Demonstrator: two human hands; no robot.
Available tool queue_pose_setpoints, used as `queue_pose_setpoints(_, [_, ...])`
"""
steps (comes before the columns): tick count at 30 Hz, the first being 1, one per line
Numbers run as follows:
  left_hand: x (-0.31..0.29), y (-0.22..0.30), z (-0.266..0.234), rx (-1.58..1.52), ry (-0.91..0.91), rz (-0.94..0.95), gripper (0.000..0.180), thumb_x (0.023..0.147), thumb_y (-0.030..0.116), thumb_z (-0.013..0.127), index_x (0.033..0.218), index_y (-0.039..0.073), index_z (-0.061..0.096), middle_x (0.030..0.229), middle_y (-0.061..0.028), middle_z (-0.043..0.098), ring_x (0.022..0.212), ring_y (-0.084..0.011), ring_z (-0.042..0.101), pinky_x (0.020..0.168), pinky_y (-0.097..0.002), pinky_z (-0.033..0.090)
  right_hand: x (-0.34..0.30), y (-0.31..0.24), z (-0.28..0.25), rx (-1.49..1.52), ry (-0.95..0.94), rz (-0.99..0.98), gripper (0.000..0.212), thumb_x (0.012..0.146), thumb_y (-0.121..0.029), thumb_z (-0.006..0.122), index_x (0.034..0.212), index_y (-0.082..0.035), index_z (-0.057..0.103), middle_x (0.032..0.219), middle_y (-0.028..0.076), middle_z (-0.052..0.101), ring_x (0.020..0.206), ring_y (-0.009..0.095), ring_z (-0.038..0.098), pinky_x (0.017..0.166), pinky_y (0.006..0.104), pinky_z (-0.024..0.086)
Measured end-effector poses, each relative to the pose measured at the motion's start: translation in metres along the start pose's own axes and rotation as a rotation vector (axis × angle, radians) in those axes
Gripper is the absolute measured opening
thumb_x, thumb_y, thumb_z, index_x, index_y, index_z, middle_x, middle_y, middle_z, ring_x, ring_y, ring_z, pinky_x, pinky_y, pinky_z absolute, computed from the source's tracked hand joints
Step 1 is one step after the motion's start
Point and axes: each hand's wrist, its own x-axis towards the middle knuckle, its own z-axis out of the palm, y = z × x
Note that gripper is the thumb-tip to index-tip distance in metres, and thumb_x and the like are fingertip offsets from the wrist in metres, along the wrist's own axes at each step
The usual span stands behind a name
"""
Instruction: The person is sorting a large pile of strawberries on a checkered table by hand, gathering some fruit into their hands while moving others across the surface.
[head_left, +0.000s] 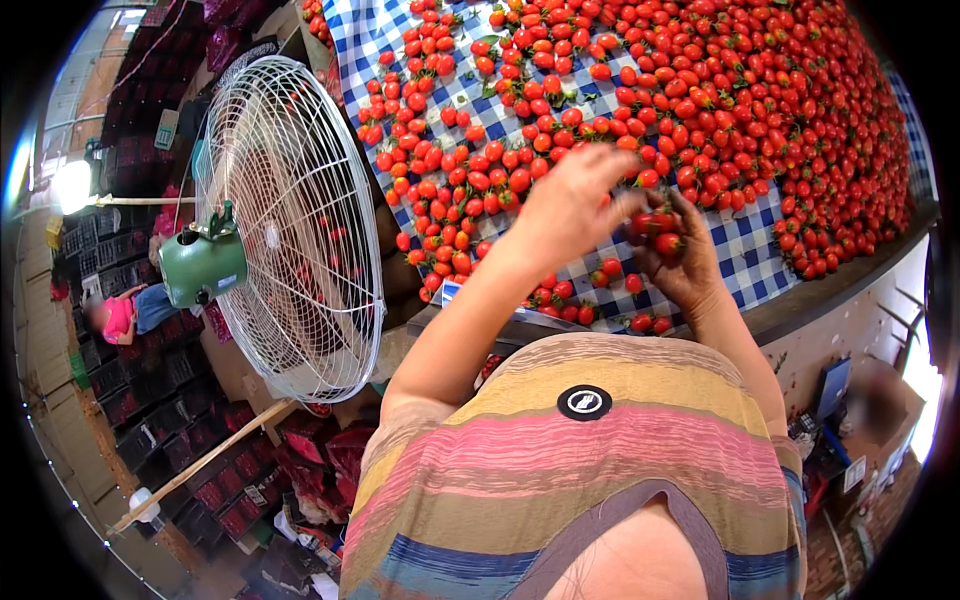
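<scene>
Many small red cherry tomatoes [700, 110], some with green stems, lie spread over a blue-and-white checked cloth [745, 255] on the table before me. My right hand [685, 270] is cupped, palm up, around a few cherry tomatoes [667, 235] near the table's front edge. Just left of it, my left hand [580, 205] hovers with its thumb side close to the right hand's fingers. Motion smears its fingers, so I cannot tell whether anything is between them. Several loose tomatoes [612, 268] rest on the cloth below my hands.
A large caged fan [290, 230] with a green motor housing [203, 265] stands close by my left arm. Stacked dark crates [150, 390] and a person in a pink top [118, 318] are farther left. A dark table rim [850, 275] curves along the right. Green leaf bits lie among the tomatoes.
</scene>
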Motion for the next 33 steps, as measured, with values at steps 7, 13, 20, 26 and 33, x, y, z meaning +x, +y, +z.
queue_pose_setpoints(7, [0.008,-0.055,0.048,0.591,-0.126,-0.049,0.081,0.087,0.06,0.064,0.153,0.019,0.039,0.158,-0.0162,0.034,0.148,-0.0376,0.026,0.115,-0.0687,0.016,-0.004,-0.044,-0.056,0.38,-0.084,-0.296,0.034,0.098,-0.031,0.062,0.113,-0.001,0.063,0.106,0.013,0.065,0.088,0.023,0.065,0.063,0.0281,0.058])
queue_pose_setpoints(13, [-0.086,-0.087,-0.021,0.709,-0.095,-0.496,0.094,0.084,0.061,0.067,0.157,0.014,0.03,0.165,-0.0184,0.018,0.154,-0.0373,0.01,0.117,-0.0661,0.01,0.0,-0.051,-0.049,0.368,0.01,-0.352,0.033,0.097,-0.027,0.063,0.114,0.002,0.064,0.105,0.015,0.067,0.092,0.026,0.066,0.072,0.0319,0.061])
queue_pose_setpoints(20, [-0.073,0.005,0.041,0.222,-0.199,0.065,0.052,0.067,0.027,0.083,0.113,0.009,0.067,0.132,-0.0151,0.053,0.128,-0.0371,0.046,0.108,-0.0552,0.037,0.009,-0.058,-0.061,0.408,-0.149,-0.275,0.033,0.098,-0.022,0.061,0.118,0.003,0.064,0.109,0.016,0.067,0.098,0.029,0.063,0.075,0.0332,0.057])
queue_pose_setpoints(26, [-0.102,0.002,0.049,0.279,-0.461,-0.054,0.018,0.07,0.022,0.072,0.085,0.012,0.069,0.106,-0.0087,0.056,0.114,-0.0292,0.05,0.097,-0.0511,0.039,0.002,-0.061,-0.073,0.374,-0.157,-0.28,0.037,0.1,-0.021,0.058,0.121,0.009,0.062,0.114,0.019,0.063,0.099,0.026,0.055,0.073,0.0291,0.055])
queue_pose_setpoints(33, [-0.164,-0.029,-0.067,0.848,-0.556,-0.825,0.035,0.082,0.021,0.071,0.116,0.015,0.067,0.116,-0.0115,0.058,0.112,-0.0318,0.058,0.086,-0.0464,0.053,0.002,-0.054,-0.064,0.306,-0.105,-0.279,0.035,0.101,-0.024,0.058,0.12,0.005,0.063,0.113,0.017,0.063,0.099,0.026,0.058,0.072,0.0302,0.057])
